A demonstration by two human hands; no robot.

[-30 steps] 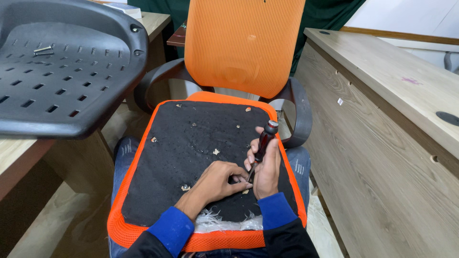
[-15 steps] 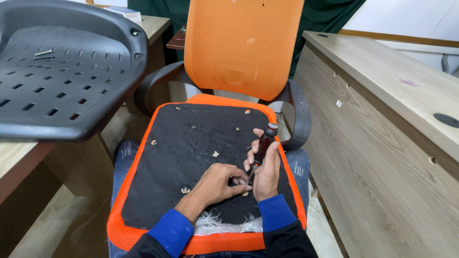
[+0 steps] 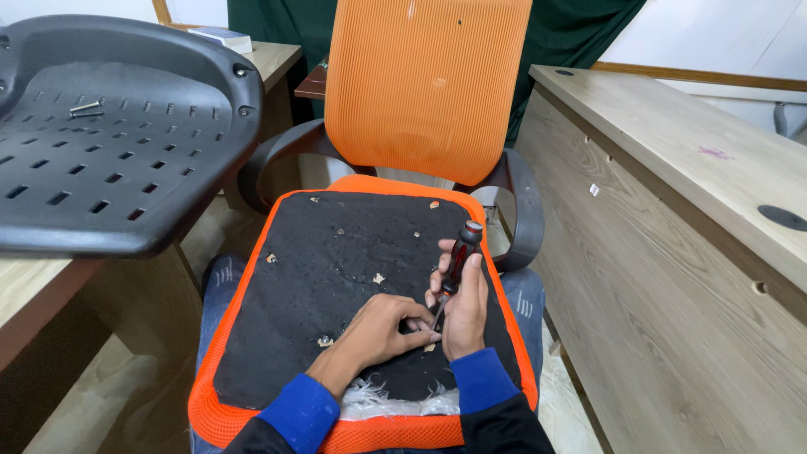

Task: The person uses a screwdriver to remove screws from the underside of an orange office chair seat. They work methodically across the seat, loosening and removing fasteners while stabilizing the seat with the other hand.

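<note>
The screwdriver (image 3: 458, 256) has a dark red and black handle with a grey cap and stands almost upright, tip down on the seat pad (image 3: 336, 277), a black board with orange mesh edge, lying flat

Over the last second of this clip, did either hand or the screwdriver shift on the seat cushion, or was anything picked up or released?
Almost nothing changed. The right hand keeps its grip on the red-and-black screwdriver, tip down on the black underside of the seat cushion; the handle may have tilted very slightly. The left hand stays pressed beside the tip. Nothing was picked up or let go. The grey plastic shell has not moved.
</note>
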